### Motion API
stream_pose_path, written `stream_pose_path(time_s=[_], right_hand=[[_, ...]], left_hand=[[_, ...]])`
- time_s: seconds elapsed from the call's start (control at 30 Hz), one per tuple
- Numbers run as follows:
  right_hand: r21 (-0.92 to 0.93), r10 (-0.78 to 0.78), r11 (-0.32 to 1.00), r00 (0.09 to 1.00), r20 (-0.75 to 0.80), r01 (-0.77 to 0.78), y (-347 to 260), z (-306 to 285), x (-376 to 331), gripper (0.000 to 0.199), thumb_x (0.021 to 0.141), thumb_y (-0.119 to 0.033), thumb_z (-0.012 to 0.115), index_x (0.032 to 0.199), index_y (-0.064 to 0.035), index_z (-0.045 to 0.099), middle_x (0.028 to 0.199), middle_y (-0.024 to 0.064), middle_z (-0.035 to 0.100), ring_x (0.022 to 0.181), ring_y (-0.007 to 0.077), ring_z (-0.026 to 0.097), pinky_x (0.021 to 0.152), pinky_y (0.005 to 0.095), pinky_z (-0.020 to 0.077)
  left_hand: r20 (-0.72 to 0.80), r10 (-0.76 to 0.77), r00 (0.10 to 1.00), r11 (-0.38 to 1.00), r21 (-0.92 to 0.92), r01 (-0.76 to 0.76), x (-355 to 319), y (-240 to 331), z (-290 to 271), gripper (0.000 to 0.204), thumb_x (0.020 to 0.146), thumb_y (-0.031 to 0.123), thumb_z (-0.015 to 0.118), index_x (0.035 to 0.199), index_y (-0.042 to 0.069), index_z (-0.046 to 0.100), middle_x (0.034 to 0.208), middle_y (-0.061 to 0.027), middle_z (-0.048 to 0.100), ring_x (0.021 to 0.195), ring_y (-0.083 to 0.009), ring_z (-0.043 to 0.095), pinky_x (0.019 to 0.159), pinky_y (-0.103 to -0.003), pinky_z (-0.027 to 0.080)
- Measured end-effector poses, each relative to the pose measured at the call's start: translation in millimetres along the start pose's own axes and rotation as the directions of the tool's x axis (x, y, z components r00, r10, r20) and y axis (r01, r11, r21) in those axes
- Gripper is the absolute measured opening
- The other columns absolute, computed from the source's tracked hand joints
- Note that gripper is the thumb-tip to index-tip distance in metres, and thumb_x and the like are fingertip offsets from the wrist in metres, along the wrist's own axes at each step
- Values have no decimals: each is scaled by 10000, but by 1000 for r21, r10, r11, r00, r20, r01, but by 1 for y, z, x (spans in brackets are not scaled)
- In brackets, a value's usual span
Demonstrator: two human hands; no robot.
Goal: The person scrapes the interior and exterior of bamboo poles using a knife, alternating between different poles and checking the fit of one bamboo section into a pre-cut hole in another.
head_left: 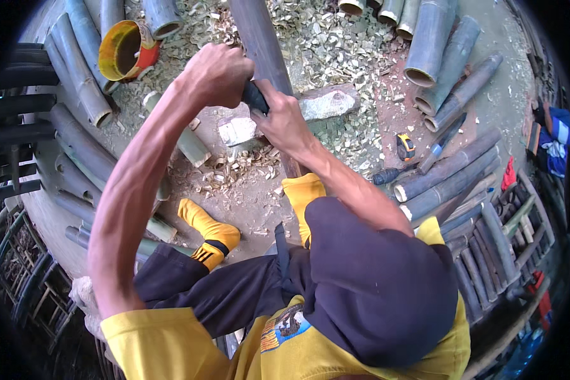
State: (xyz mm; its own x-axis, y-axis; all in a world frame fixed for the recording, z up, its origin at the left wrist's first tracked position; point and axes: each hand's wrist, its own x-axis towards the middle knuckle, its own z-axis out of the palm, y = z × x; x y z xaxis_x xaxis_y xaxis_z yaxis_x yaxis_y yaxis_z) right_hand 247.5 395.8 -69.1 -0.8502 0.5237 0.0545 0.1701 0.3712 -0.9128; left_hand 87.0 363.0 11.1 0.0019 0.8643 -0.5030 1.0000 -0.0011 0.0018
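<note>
My left hand (220, 75) and my right hand (285, 120) are close together in front of me, both closed on a dark, rounded handle (255, 99). The rest of that tool is hidden by my fingers. Right beside my hands is a long brown bamboo pole (259, 35), running from the far edge down towards my yellow-socked right foot (303, 193). It crosses a rough block of pale wood or stone (329, 103), whose other end (237, 130) shows left of the pole. Nearer me, at the left, is my other yellow-socked foot (209, 234).
Pale shavings (342, 57) cover the ground. A yellow-and-red bucket (128, 52) lies at the far left near bamboo lengths (76, 63). More bamboo (427, 44) lies at the right, with a tape measure (405, 146) and a dark-handled tool (389, 175). Bamboo frames (487, 253) stand at both sides.
</note>
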Motion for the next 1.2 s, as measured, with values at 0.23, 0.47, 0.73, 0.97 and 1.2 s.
stream_pose_path(time_s=[0.23, 0.47, 0.73, 0.97, 1.2], right_hand=[[-212, -354, 867, 856, 376, 451, -38, -41, -59, 641, 719, -218, 715, 1305, -147, 467, 1145, 136, 549, 1131, 227, 511, 988, 428, 382], [459, 464, 699, 836, 291, -548, -33, -91, -107, 634, 786, -248, 651, 1310, 14, 410, 1118, 167, 560, 1005, 221, 565, 892, 341, 448], [-127, 344, 934, 936, 77, -333, 23, -79, -178, 598, 706, -58, 615, 1283, -116, 472, 955, 198, 615, 817, 349, 629, 735, 425, 503], [-531, 248, 841, 946, 210, -103, 53, -129, -109, 471, 633, -69, 702, 1082, -152, 585, 833, 111, 630, 692, 304, 634, 619, 410, 529], [-653, -52, 493, 769, 637, 575, 27, -164, 7, 329, 626, -163, 733, 929, -164, 606, 814, 16, 627, 739, 179, 612, 651, 335, 475]], left_hand=[[566, -85, 820, -176, -819, 547, -134, 79, 88, 271, 674, 242, 703, 744, -1, 604, 589, -42, 564, 492, -116, 536, 442, -273, 419], [-137, -295, 946, 198, -977, -80, -93, 190, 80, 771, 715, 459, 735, 1180, -95, 467, 1043, -206, 579, 965, -277, 592, 833, -361, 489], [479, -100, 872, -542, -761, 356, 6, 183, 105, 454, 807, 329, 636, 1034, -62, 585, 919, -146, 611, 788, -194, 602, 667, -337, 518], [364, -350, 863, -619, -781, 79, 33, 202, 99, 227, 861, 137, 525, 948, -51, 618, 897, -145, 639, 843, -235, 631, 765, -346, 528], [285, -424, 860, -892, 36, -452, 42, 205, 75, 206, 886, 133, 582, 1049, 10, 550, 1150, -138, 572, 1093, -241, 546, 957, -380, 465]])
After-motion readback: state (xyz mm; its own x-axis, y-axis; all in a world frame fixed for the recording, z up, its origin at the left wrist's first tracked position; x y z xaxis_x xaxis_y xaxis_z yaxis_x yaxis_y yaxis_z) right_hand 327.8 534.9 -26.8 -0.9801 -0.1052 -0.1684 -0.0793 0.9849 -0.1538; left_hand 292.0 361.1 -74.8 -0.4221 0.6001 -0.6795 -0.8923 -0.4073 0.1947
